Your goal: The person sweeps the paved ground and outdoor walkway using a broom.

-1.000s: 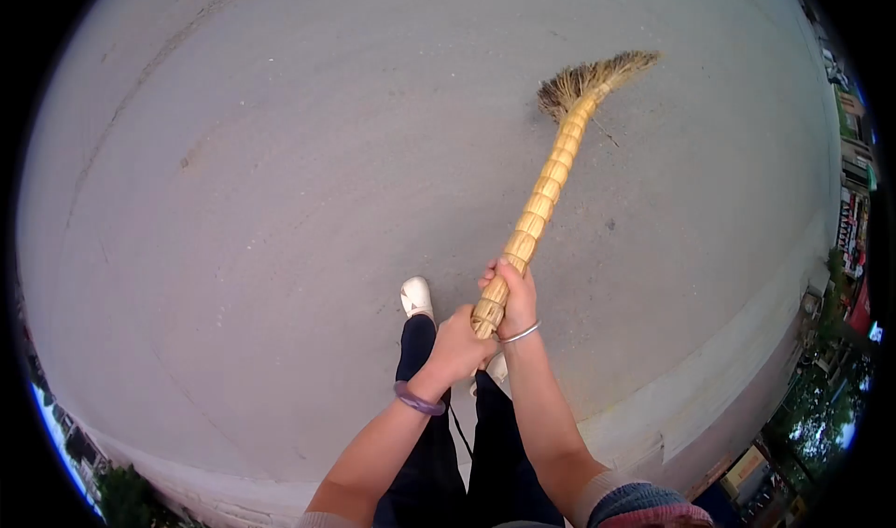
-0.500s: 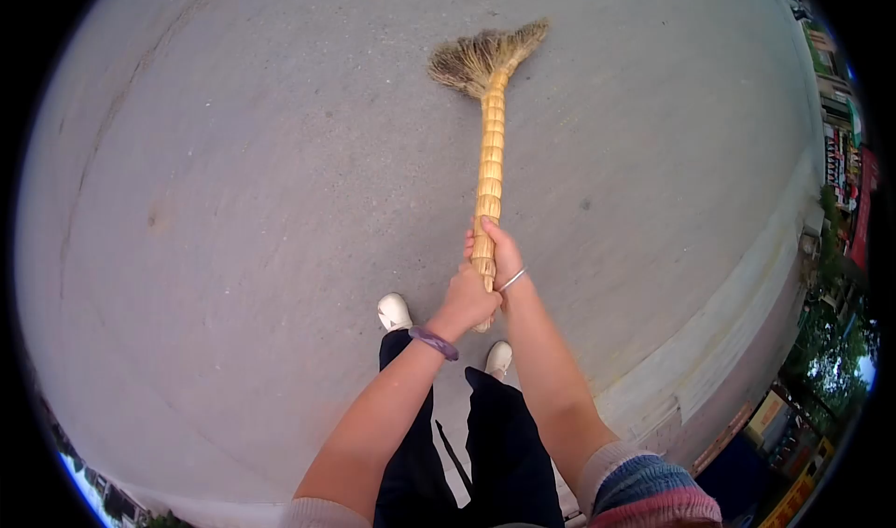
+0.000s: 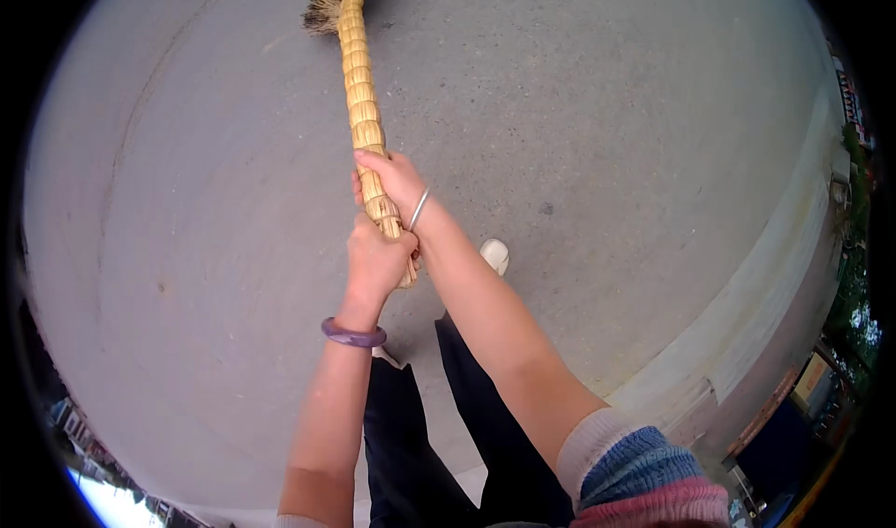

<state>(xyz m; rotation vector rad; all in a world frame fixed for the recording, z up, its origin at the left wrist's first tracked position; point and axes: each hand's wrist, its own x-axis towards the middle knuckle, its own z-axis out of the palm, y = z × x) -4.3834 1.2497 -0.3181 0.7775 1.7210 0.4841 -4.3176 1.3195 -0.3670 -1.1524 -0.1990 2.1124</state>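
A straw broom (image 3: 361, 90) with a thick, banded yellow handle extends forward and slightly left from my hands. Its darker bristle head (image 3: 324, 7) is at the upper edge of view, partly cut off; I cannot tell how firmly it meets the ground. My left hand (image 3: 376, 256), below a purple bangle (image 3: 353, 334), wraps the handle's near end. Just above it, my right hand (image 3: 397, 181) grips the handle with its thumb along the top; a silver bangle (image 3: 419, 209) circles that wrist.
Grey pavement (image 3: 597, 155) spreads all around, with a long crack at the left. A pale kerb strip (image 3: 747, 313) curves along the right. My right white shoe (image 3: 496, 256) is forward, the left one partly hidden behind my arm. Street clutter lines the far right edge.
Both hands and the broom have swung left and forward, so the bristle head now runs past the top of view. My right foot has come forward; the left is now behind it.
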